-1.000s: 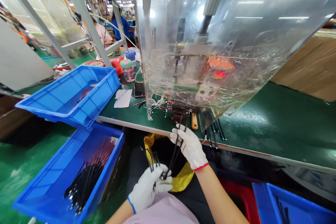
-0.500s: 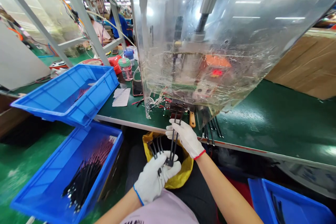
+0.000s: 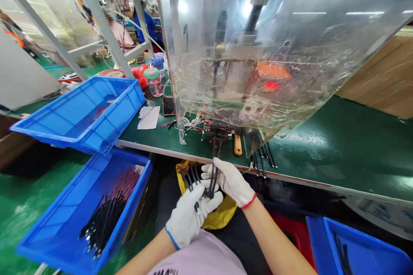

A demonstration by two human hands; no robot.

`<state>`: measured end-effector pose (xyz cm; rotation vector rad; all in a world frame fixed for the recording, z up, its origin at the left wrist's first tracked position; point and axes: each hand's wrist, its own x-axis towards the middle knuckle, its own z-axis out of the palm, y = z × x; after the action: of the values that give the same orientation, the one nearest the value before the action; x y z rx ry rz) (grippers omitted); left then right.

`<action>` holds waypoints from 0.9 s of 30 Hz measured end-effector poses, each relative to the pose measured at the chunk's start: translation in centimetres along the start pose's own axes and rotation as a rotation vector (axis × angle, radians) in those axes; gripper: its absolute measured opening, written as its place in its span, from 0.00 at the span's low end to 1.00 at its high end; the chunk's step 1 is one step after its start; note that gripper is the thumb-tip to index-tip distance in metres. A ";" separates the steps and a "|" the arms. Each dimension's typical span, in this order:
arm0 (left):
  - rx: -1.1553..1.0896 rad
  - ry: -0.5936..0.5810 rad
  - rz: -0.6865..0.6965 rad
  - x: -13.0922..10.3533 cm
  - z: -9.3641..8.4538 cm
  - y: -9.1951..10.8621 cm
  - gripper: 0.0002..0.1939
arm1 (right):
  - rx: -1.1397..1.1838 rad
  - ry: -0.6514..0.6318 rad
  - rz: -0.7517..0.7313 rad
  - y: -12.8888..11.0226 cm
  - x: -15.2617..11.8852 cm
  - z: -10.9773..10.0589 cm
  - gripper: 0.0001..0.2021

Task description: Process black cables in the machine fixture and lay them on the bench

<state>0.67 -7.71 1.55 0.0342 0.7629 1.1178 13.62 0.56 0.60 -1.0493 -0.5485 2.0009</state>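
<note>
My left hand (image 3: pixel 191 211), in a white glove with blue trim, is closed round several short black cables (image 3: pixel 194 175) fanned upward. Its fingers also touch the lower end of a long pair of black cables (image 3: pixel 213 177). My right hand (image 3: pixel 229 180), gloved with red trim, pinches that pair higher up. The pair's upper ends reach a small dark metal fixture (image 3: pixel 220 129) at the table edge, under a clear plastic guard (image 3: pixel 290 47). Whether the tips sit inside the fixture cannot be made out. Beneath my hands is a yellow bag (image 3: pixel 222 217).
Two blue bins (image 3: pixel 80 137) (image 3: pixel 35 240) stand at the left, the lower holding black and pink cables. A wooden handle (image 3: pixel 238 145) and more black cables (image 3: pixel 263 159) lie right of the fixture. Another blue bin (image 3: pixel 364 240) is lower right. People sit in the background.
My right hand has slid down along the long cable pair, closer to my left hand. My left hand keeps its hold on the short cables. The view has shifted slightly.
</note>
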 end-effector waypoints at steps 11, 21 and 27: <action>0.025 0.112 -0.006 0.4 -2.4 0.0 0.09 | -0.003 0.051 -0.110 -2.2 2.6 1.2 0.17; 0.024 0.180 0.001 0.9 -4.2 -0.1 0.09 | 0.017 0.097 -0.106 -2.8 3.2 1.6 0.20; 0.047 0.199 -0.038 0.8 -4.3 -0.1 0.09 | 0.021 0.079 -0.116 -2.5 3.6 1.1 0.19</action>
<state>-1.48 -8.57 -2.15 -0.0523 0.9632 1.0775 12.64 4.98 1.16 -1.0550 -0.5332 1.8528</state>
